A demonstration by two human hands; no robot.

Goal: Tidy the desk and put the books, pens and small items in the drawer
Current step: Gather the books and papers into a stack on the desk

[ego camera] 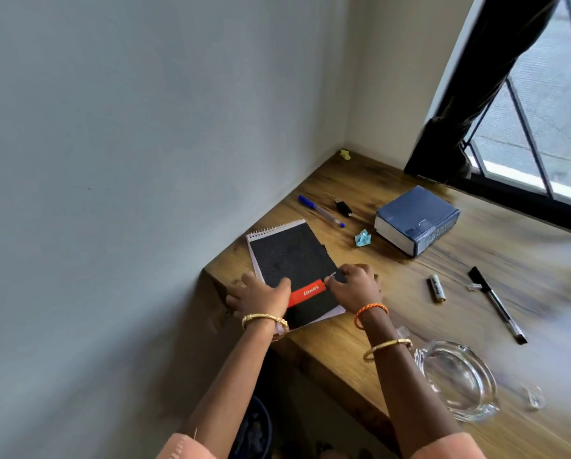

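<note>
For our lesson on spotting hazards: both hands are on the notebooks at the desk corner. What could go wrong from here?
1. The spiral notebook overhangs the desk edge; if the left hand or right hand slips, it may fall.
2. The glass ashtray sits beside the right forearm near the front edge; pulling the arm back could knock it off.
3. The blue pen and battery look round and may roll if bumped.

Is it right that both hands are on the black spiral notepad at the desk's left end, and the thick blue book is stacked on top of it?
Not quite. The head view shows the left hand and right hand on the black spiral notepad, but the thick blue book isn't stacked on it. It lies apart, directly on the desk, nearer the window.
</note>
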